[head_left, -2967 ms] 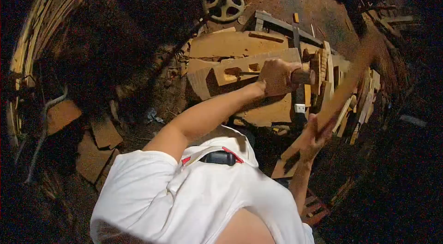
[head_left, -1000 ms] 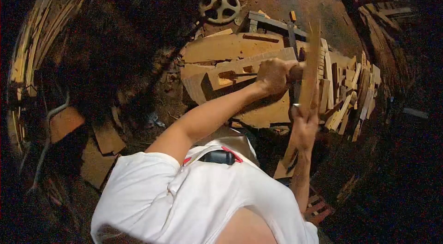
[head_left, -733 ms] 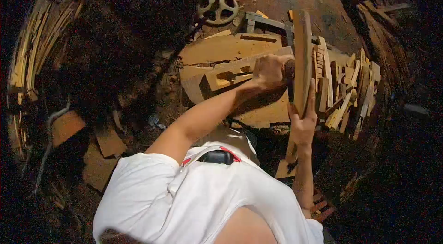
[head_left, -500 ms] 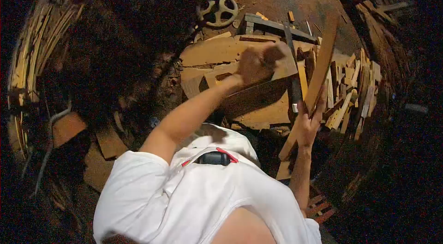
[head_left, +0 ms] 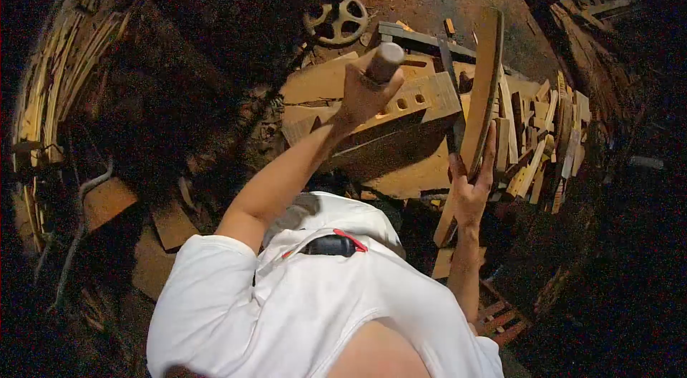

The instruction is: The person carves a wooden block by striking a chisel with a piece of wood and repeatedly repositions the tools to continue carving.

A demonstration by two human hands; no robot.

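My left hand (head_left: 365, 97) is closed around a short thick cylinder (head_left: 388, 56) with a pale grey round end; its kind is not clear. Beneath that hand lies a wooden block with square holes (head_left: 438, 90), on top of flat boards. On the right, my right hand (head_left: 472, 195) grips a long, slightly bowed wooden board (head_left: 482, 92) near its lower part, fingers along both edges. The board stands tilted, its top end pointing away from me. Just left of it, a dark metal strip (head_left: 452, 70) lies against the block's end.
Several wood offcuts (head_left: 547, 135) are piled to the right. A dark beam (head_left: 422, 40) crosses behind the boards, with a spoked wheel (head_left: 336, 20) farther back. Long thin strips (head_left: 54, 106) stand at the far left, beside a bent pipe (head_left: 79, 228). A red slatted piece (head_left: 501, 317) lies low right.
My left hand, blurred before, has moved left and up off the block, and the cylinder and square holes now show. The top of the board in my right hand has swung left.
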